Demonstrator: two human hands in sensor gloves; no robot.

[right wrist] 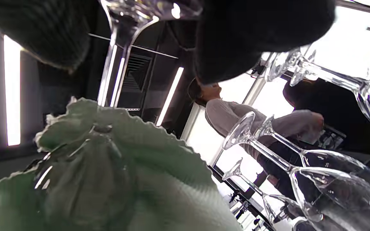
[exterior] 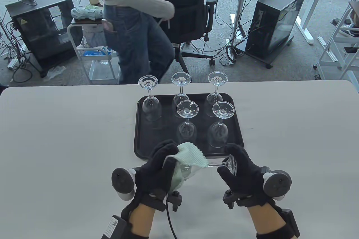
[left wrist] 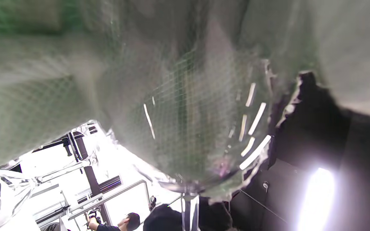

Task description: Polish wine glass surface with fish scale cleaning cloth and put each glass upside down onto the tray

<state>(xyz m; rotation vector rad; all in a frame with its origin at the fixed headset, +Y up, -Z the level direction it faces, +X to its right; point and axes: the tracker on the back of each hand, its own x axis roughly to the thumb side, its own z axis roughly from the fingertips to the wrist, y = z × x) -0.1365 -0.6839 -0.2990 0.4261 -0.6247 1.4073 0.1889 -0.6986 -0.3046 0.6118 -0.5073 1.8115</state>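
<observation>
- Table view: a wine glass [exterior: 221,164] is held on its side, above the near part of the counter [exterior: 56,138], just in front of the black tray [exterior: 137,135].
- Left hand [exterior: 157,166]: its grip is closed around the pale green cleaning cloth [exterior: 188,163], which wraps the bowl of the held glass; fingers curl over the cloth.
- Right hand [exterior: 241,169]: fingers and thumb curl around the foot of the held glass, stem running leftward into the cloth.
- Five wine glasses stand upside down on the tray: three in the far row [exterior: 181,89], two in the near row [exterior: 204,122]. The near-left corner of the tray is unoccupied.
- Left wrist view alone shows the cloth's fine grid weave through the glass wall [left wrist: 204,128], pressed against the bowl; the left hand itself is not discernible there.
- Right wrist view alone shows the stem [right wrist: 114,64] rising from the cloth-covered bowl [right wrist: 108,179] to dark gloved fingertips [right wrist: 255,35] on the foot; inverted glasses [right wrist: 300,166] appear alongside.
- A standing person [exterior: 131,20] and an office chair [exterior: 185,9] are beyond the counter.
</observation>
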